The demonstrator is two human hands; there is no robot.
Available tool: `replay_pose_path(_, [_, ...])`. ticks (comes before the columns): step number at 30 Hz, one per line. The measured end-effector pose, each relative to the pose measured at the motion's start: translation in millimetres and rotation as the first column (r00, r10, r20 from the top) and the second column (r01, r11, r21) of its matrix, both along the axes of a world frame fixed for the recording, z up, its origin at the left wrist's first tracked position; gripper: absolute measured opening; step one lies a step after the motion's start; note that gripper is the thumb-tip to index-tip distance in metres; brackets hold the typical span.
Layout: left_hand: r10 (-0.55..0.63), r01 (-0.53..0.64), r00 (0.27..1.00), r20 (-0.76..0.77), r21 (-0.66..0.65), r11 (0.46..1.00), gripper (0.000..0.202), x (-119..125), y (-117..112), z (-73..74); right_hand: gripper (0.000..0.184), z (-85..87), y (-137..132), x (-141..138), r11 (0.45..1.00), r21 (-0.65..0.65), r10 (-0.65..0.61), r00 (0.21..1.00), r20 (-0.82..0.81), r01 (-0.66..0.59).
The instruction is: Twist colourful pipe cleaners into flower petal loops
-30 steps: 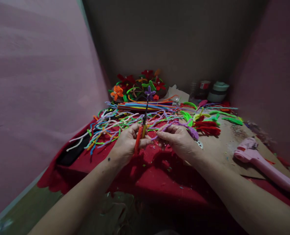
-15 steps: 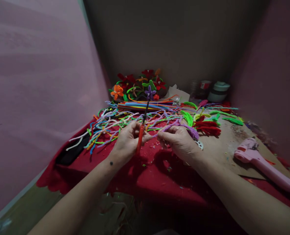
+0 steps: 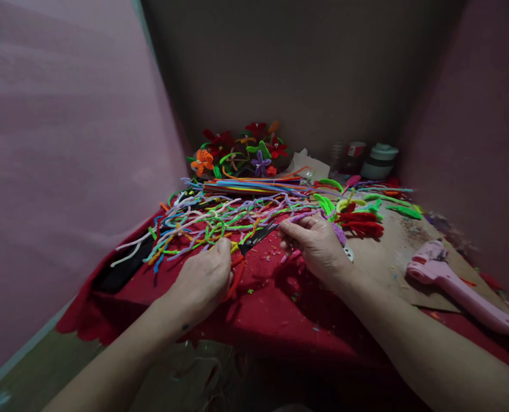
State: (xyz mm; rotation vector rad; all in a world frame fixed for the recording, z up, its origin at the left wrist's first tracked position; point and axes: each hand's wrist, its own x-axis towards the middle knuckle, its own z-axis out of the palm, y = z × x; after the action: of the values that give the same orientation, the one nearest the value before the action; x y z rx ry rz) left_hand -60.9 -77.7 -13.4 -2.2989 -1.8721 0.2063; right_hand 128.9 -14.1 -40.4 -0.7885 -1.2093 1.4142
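My left hand [image 3: 203, 280] is closed over the red handles of a pair of scissors [image 3: 254, 237]. Their black blades lie low over the red cloth [image 3: 271, 309] and point right, toward my right hand. My right hand [image 3: 317, 246] pinches a purple pipe cleaner [image 3: 302, 217] between thumb and fingers, close to the blade tips. A purple looped piece [image 3: 339, 233] shows just behind that hand. A loose tangle of coloured pipe cleaners [image 3: 203, 220] lies on the cloth right behind both hands.
A bundle of straight pipe cleaners [image 3: 254, 187] lies farther back, with finished pipe-cleaner flowers [image 3: 237, 151] behind it. Green and red leaf shapes [image 3: 360, 220] lie on brown cardboard [image 3: 400, 257] at the right. A pink hand tool [image 3: 456, 283] lies there too. Jars [image 3: 377, 160] stand at the back wall.
My left hand has dropped toward me and tipped the scissors from upright to lying nearly flat, blades pointing right. The right hand has stayed in place with the purple pipe cleaner.
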Motion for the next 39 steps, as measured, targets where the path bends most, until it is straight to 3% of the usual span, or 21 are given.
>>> replay_pose_path(16, [-0.006, 0.006, 1.0, 0.008, -0.03, 1.0, 0.02, 3.1, -0.1, -0.9, 0.023, -2.6, 0.0, -0.9, 0.999, 0.035, -0.026, 0.994, 0.104, 0.022])
replay_pose_path(23, [0.012, -0.011, 1.0, 0.005, -0.044, 0.999, 0.02, 3.1, 0.1, 0.6, 0.022, -0.1, 0.1, -0.5, 0.995, -0.074, 0.063, 0.993, -0.095, -0.071])
replay_pose_path(28, [0.011, -0.011, 1.0, -0.012, -0.024, 1.0, 0.02, -0.8, -0.2, -1.7, 0.022, 1.0, -0.4, 0.0, 0.993, -0.089, 0.071, 0.988, -0.137, -0.083])
replay_pose_path(39, [-0.001, 0.002, 1.0, 0.031, -0.022, 1.0, 0.02, -3.0, -0.5, -2.8, 0.02, 2.1, -3.0, -1.3, 0.999, 0.026, -0.027, 0.997, 0.066, 0.026])
